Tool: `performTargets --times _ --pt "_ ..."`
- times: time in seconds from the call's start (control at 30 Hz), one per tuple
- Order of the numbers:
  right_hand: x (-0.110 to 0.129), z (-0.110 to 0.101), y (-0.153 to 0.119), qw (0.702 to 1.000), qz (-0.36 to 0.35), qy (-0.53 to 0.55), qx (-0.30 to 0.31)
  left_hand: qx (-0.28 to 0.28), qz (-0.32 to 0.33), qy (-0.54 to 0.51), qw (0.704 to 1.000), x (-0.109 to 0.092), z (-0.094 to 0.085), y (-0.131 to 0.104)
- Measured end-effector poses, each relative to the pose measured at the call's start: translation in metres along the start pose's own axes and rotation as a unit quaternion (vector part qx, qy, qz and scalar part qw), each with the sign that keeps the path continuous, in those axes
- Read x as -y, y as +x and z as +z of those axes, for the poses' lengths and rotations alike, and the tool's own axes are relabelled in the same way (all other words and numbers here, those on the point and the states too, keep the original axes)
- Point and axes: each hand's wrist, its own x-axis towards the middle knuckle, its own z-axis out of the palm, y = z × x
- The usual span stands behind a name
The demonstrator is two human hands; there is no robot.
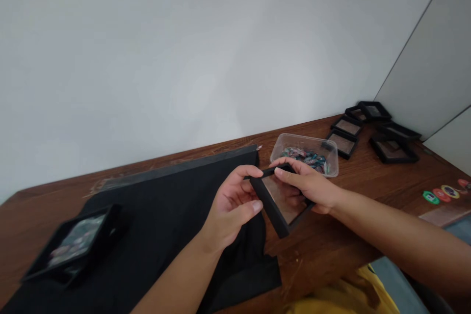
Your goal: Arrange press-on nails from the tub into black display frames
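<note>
Hands — left (235, 206) and right (307, 184) — grasp one black frame (274, 203), fingers curled.

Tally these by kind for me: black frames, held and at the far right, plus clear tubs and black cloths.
Held black frame: 1
Far-right black frames: 6
Clear tub: 1
Black cloth: 1
Total: 9

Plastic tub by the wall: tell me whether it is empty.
No, small colourful pieces lie inside the clear plastic tub.
</note>
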Motion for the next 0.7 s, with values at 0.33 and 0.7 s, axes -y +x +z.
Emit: performTargets --times 0.33,0.7 --pt "-0.001 0.001 0.001 0.999 0.037 0.017 -0.009 -0.026 -0.022 -0.020 0.999 0.000 0.007 0.001" --pt "-0.005 -0.001 0.002 0.998 0.052 -0.047 -0.005 -0.061 -0.051 -0.063 0.995 0.002 0.013 0.000"
